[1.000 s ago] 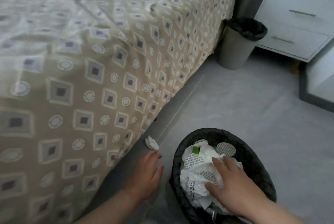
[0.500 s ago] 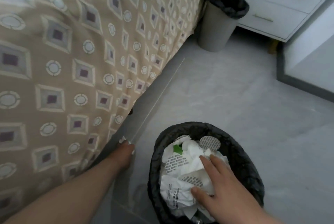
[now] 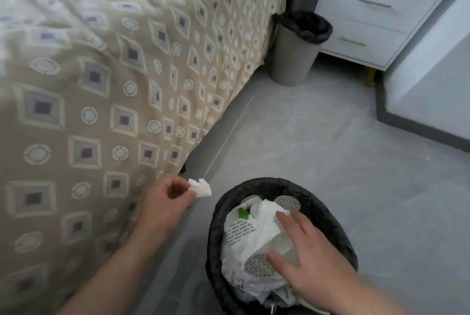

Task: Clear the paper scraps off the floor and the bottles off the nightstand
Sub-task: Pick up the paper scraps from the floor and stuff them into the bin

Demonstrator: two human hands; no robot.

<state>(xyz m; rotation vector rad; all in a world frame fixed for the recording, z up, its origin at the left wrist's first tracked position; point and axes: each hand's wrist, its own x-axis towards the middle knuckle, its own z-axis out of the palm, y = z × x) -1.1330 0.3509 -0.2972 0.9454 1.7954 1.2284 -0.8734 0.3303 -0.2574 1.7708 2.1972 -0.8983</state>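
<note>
My left hand [image 3: 166, 200] pinches a small crumpled white paper scrap [image 3: 201, 188] between thumb and fingers, lifted just off the floor beside the bed's edge. A black-lined bin [image 3: 328, 215] sits at the bottom middle, stuffed with crumpled white paper and plastic [image 3: 249, 243]. My right hand [image 3: 307, 261] lies on top of that trash with fingers spread and straight. The white nightstand [image 3: 381, 17] stands at the top right; the items on its top are cut off by the frame edge.
A bed with a beige patterned cover [image 3: 114, 73] fills the left side. A second grey bin with a black liner [image 3: 297, 47] stands between the bed and nightstand. A white wall with a dark baseboard [image 3: 419, 126] borders the grey floor on the right.
My left hand reached the scrap by the bed, took hold of it and lifted it toward the bin. My right hand stayed pressed on the trash.
</note>
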